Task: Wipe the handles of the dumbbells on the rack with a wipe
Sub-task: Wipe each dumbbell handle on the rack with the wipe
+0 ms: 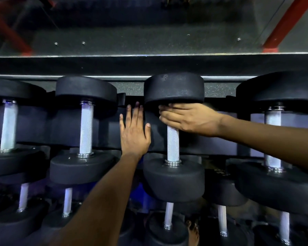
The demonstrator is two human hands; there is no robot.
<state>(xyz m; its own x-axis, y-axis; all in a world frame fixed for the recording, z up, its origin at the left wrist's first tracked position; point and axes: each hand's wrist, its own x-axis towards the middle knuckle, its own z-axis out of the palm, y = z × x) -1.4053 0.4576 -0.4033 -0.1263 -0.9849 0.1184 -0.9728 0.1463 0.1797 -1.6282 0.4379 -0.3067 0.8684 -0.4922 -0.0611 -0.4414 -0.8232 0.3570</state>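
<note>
Black dumbbells with knurled silver handles lie in rows on a dark rack (212, 142). My right hand (187, 118) reaches in from the right and lies across the far end of the middle dumbbell's handle (173, 144), just under its far head (173, 89). Its fingers look straight and point left past the handle. No wipe shows; anything under the palm is hidden. My left hand (134, 132) rests flat on the rack just left of that dumbbell, fingers straight and spread, holding nothing.
Neighbouring dumbbells sit to the left (86, 128) and right (273, 139) on the same tier, with a lower tier of smaller ones (168, 215) beneath. A mirror (149, 32) runs along the wall behind the rack.
</note>
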